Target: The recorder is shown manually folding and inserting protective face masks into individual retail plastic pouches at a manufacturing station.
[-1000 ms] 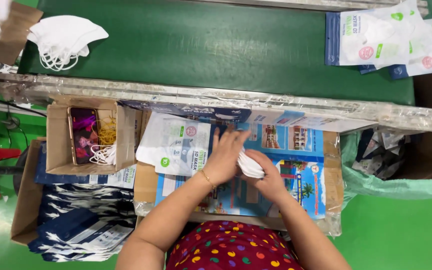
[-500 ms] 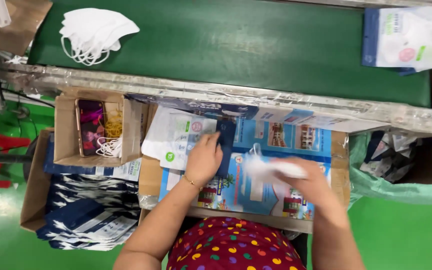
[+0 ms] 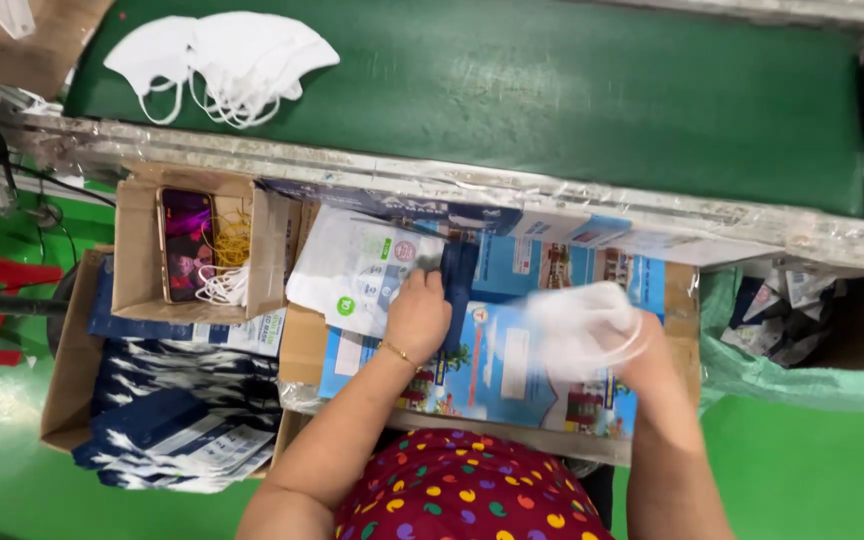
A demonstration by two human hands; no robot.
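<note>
Left hand (image 3: 417,315) pinches a white pouch (image 3: 362,268); right hand (image 3: 642,350), blurred, apparently grips 1 white mask (image 3: 577,325).

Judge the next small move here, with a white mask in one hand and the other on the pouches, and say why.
Probably bring the right hand, which holds a blurred white fabric face mask, across to the white printed plastic pouch that the left hand grips at its edge. The mask is lifted above the printed cardboard sheet, and the pouch is steadied beside it.
</note>
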